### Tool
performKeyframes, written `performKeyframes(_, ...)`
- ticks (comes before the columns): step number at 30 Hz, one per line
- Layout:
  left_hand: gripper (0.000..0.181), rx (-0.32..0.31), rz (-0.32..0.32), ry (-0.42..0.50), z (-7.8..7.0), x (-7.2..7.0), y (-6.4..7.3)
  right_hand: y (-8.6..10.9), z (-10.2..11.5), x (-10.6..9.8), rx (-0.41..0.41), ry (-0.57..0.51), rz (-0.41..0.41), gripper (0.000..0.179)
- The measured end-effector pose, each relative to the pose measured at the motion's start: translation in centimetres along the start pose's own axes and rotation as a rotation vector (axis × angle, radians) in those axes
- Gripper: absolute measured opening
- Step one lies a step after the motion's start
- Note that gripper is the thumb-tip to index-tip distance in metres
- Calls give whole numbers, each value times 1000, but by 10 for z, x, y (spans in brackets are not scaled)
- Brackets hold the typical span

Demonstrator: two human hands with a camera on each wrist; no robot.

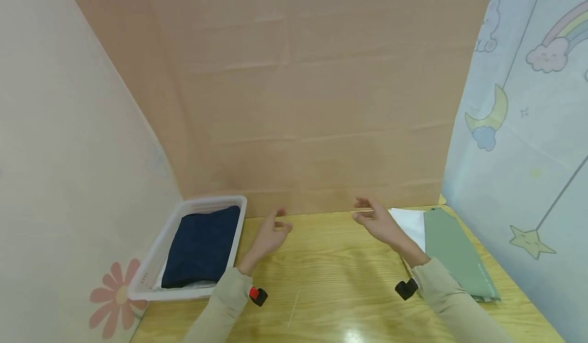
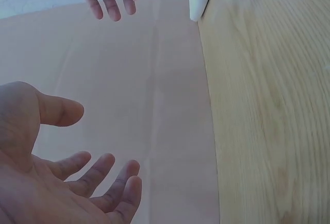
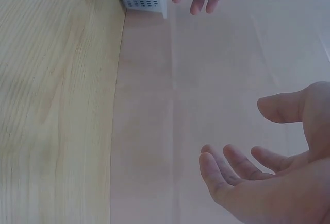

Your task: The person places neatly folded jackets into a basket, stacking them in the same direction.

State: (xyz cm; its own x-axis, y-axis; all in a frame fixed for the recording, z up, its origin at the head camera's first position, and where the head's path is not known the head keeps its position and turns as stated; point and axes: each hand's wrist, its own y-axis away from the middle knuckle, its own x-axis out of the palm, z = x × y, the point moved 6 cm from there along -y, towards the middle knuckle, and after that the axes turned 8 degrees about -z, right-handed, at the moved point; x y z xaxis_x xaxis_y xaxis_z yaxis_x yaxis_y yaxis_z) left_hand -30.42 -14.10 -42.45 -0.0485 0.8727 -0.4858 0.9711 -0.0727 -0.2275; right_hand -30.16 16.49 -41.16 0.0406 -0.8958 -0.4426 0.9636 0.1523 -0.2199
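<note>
Both hands hover over the wooden table, palms facing each other with a wide gap between them. My left hand [image 1: 271, 233] holds nothing; its fingers are loosely bent in the left wrist view. Just left of it stands a white plastic basket [image 1: 242, 225] with a folded dark navy cloth [image 1: 202, 246] inside. My right hand [image 1: 377, 224] is likewise bare, thumb apart from relaxed fingers [image 3: 214, 175]. Beside the right forearm lies a stack of folded cloth, a white part [image 1: 409, 223] and a sage green part [image 1: 455, 251], partly covered by the sleeve.
The wooden table [image 1: 321, 282] runs up to a tan backdrop sheet [image 1: 312, 103]. A pale wall covering with a flower [image 1: 120, 294] borders the left side, and one with a moon and star [image 1: 530, 241] borders the right. Small black devices sit on both wrists.
</note>
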Motion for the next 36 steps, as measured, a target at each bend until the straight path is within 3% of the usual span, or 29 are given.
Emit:
performKeyframes(4,56,25,32,6,-5,16,0,4,-10,-16,-17,44,-24,61)
performKeyframes(16,60,19,98,34,-26,60,-3,18,-36,-59,-2,136,-102,61)
performKeyframes(25,57,14,120,57,-28,88,-1,34,-52,-90,21,199,-149,62)
performKeyframes(36,58,2,184,103,-38,125,7,52,-70,-146,80,276,-185,67)
